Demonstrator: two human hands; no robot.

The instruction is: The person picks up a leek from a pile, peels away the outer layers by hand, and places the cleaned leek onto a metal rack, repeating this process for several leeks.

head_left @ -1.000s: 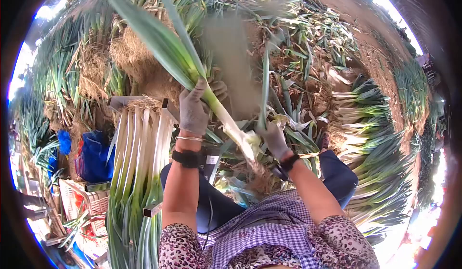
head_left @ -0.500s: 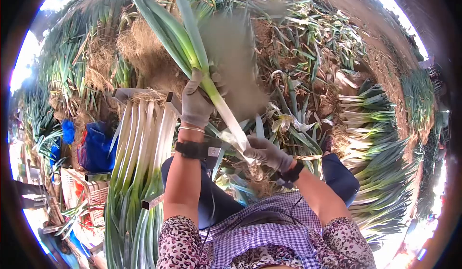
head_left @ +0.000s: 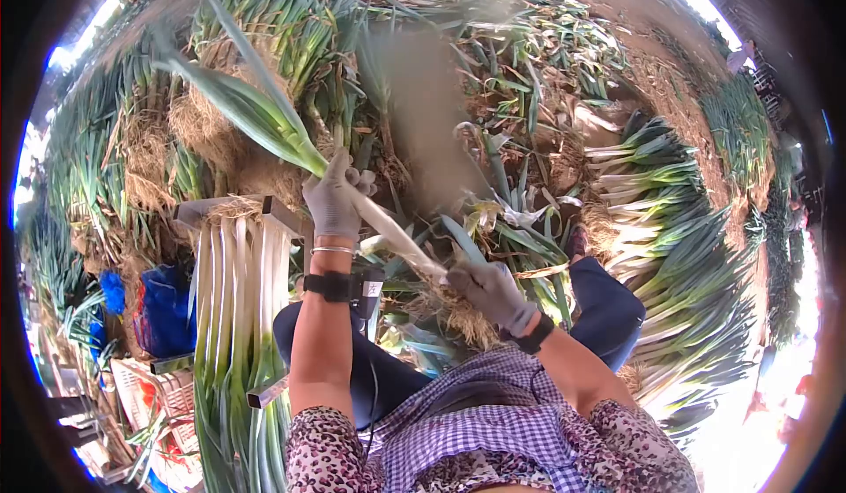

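Observation:
A single leek (head_left: 388, 227) lies slantwise across the middle of the view, its green leaves pointing up and left and its white shaft down and right. My gloved left hand (head_left: 333, 200) is closed around it where the leaves meet the shaft. At the root end, the fingers of my gloved right hand (head_left: 493, 294) are pinched on the base. Shaggy brown roots (head_left: 471, 324) hang just below that hand. Left of my left forearm, several trimmed leeks (head_left: 238, 281) lie side by side in a metal frame (head_left: 280, 214).
A long row of leeks (head_left: 652, 237) is laid out on the right. Discarded leaves (head_left: 529, 220) litter the ground ahead. Untrimmed leeks with roots (head_left: 291, 17) stand in bundles at the back left. A blue net bag (head_left: 166, 308) and a basket (head_left: 176, 392) are at the left.
The leek has tilted further left and lies flatter, its leaves swinging left. My left hand has moved slightly left and down; my right hand stays at the root end. The camera view has shifted a little.

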